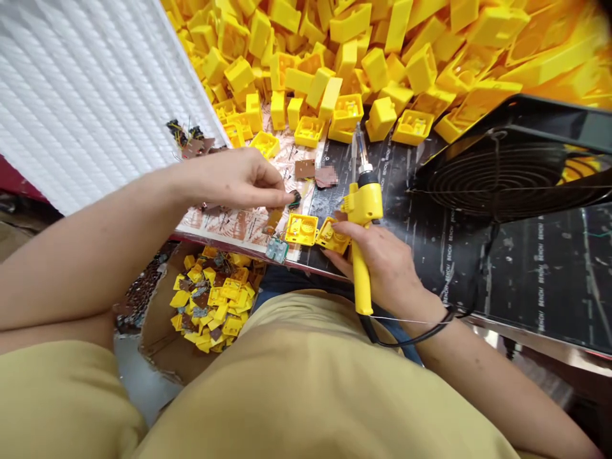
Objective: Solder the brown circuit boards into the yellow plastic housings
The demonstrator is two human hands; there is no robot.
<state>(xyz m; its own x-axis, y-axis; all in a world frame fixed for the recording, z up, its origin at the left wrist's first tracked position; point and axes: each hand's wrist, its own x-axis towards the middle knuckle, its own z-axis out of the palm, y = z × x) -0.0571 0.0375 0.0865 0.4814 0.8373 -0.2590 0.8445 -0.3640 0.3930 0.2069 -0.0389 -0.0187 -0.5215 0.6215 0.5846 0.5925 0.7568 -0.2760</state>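
Note:
My left hand (pixel 251 178) is closed in a pinch on a small round black part (pixel 295 199) with thin wires, held over the bench edge. My right hand (pixel 382 255) is wrapped round a yellow pistol-shaped soldering iron (pixel 367 204), its metal tip pointing away from me. The thumb and a finger of that same hand also touch a small yellow plastic case half (pixel 333 236). Beside it lies an open yellow case half (pixel 301 228) with a round grille pattern. A green circuit board (pixel 276 250) sits at the edge, left of the cases.
Yellow cases (pixel 329 89) are heaped along the back. A black fan (pixel 507 166) stands at right. Brown boards (pixel 305 169) lie mid-bench. White ribbed foam (pixel 109 83) rises at left, near wired parts (pixel 191 137). Below the bench, a cardboard box (pixel 160 331) holds assembled pieces.

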